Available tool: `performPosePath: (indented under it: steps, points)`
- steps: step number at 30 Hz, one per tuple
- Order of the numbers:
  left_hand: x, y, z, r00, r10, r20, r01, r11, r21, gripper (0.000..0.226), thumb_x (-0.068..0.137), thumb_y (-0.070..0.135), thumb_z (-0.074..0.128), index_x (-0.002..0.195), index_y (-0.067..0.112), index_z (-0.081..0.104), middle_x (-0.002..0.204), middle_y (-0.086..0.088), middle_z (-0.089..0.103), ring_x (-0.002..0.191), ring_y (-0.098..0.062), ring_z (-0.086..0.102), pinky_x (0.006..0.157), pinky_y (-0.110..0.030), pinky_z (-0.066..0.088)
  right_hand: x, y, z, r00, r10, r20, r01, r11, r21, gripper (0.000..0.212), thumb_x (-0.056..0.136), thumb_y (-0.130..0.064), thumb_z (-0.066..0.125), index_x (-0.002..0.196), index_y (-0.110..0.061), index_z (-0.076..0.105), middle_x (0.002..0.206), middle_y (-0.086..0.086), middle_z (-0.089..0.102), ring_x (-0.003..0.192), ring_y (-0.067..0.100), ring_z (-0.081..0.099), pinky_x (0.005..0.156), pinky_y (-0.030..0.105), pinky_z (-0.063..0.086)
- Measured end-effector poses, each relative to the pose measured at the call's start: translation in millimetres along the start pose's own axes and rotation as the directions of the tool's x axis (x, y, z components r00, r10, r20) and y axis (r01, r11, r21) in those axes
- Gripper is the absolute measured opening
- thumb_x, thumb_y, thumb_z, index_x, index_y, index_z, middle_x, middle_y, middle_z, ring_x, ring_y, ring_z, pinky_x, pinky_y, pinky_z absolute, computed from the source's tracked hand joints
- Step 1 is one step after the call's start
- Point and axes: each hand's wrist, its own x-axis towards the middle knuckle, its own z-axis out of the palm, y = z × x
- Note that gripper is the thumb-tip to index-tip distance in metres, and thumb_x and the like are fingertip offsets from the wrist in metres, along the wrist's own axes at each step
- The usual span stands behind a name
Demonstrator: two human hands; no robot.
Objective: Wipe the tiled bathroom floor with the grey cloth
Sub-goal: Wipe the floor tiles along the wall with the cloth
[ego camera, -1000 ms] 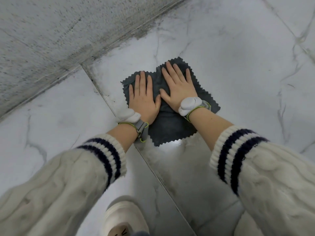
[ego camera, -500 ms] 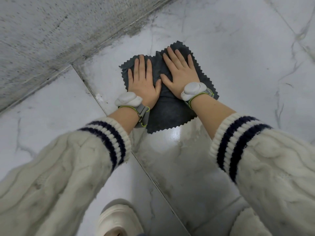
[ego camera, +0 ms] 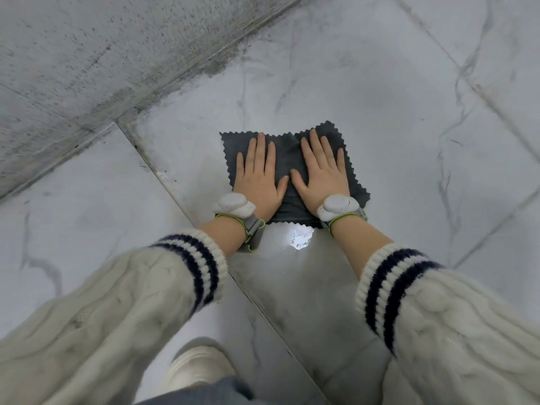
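From the head view we see the grey cloth (ego camera: 287, 154), zigzag-edged, spread flat on the pale marbled tiled floor (ego camera: 394, 141). On it we find the left hand (ego camera: 258, 182) and the right hand (ego camera: 323, 178) side by side, palms down. Each grip is apart: the fingers are straight and pressed on the fabric, curled round nothing. Just nearer to us than the cloth, white wrist devices (ego camera: 233, 204) sit on grey straps, and behind them come cream cable-knit sleeves (ego camera: 117, 302) with navy stripes. A bright glare spot (ego camera: 298, 238) touches the cloth's near edge. Left of the cloth we note a dark grout line (ego camera: 161, 182), and beyond it a rough speckled concrete surface (ego camera: 87, 54). Well nearer than the cloth, a pale shoe (ego camera: 198, 366) shows.
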Motion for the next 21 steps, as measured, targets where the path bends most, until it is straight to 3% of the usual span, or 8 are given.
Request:
performPosePath:
  steps: [11, 15, 21]
  points:
    - [-54.5, 5.3, 9.9, 0.987, 0.141, 0.071, -0.142, 0.99, 0.003, 0.071, 0.097, 0.045, 0.032, 0.15, 0.008, 0.005, 0.158, -0.011, -0.002, 0.146, -0.025, -0.004, 0.116, -0.041, -0.007, -76.0, -11.2, 13.9, 0.99, 0.141, -0.005, -0.141, 0.99, 0.008, 0.064, 0.094, -0.037, 0.045, 0.148, -0.011, 0.022, 0.158, 0.007, 0.011, 0.146, 0.024, 0.008, 0.117, 0.046, 0.0]
    - [-70.9, -6.1, 8.1, 0.986, 0.154, 0.07, -0.153, 0.988, -0.007, 0.069, 0.096, 0.043, 0.036, 0.149, 0.008, 0.01, 0.158, -0.011, 0.002, 0.146, -0.025, 0.0, 0.116, -0.04, -0.005, -84.2, -26.7, 20.3, 0.992, 0.128, 0.022, -0.127, 0.991, -0.031, 0.066, 0.091, -0.04, 0.038, 0.148, -0.01, 0.021, 0.157, 0.008, 0.012, 0.145, 0.025, 0.009, 0.116, 0.048, 0.0]
    - [-86.8, -36.6, 5.5, 0.995, 0.086, 0.043, -0.085, 0.996, -0.027, 0.07, 0.095, 0.043, 0.041, 0.149, 0.01, 0.011, 0.158, -0.01, 0.004, 0.146, -0.024, 0.003, 0.115, -0.037, -0.006, -85.1, -56.6, 30.7, 0.998, 0.053, 0.043, -0.051, 0.998, -0.046, 0.065, 0.093, -0.037, 0.044, 0.148, -0.011, 0.022, 0.157, 0.007, 0.013, 0.145, 0.025, 0.009, 0.115, 0.049, -0.003]
